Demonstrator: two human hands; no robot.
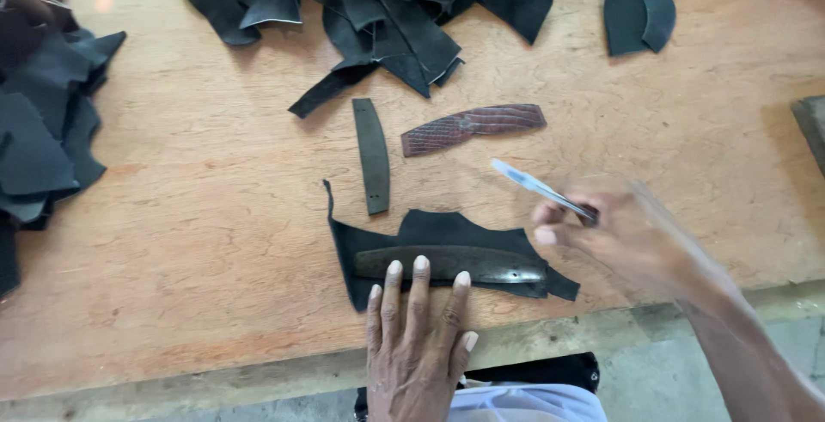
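A black leather piece [447,231] lies flat near the front edge of the wooden table [206,216]. On top of it rests a long dark curved pattern template [490,265]. My left hand [417,336] presses its fingertips down on the template's near edge. My right hand [619,237], blurred by motion, grips a thin silver blade [528,183] just to the right of the leather, tip pointing up and left. A narrow black strip [372,155] and a reddish-brown textured strip [473,128] lie just beyond.
A heap of black leather offcuts [387,9] covers the far middle of the table, with more stacked at the left edge [43,121] and far right [640,14]. A dark block [812,125] sits at the right edge. Grey floor lies below the table's front edge.
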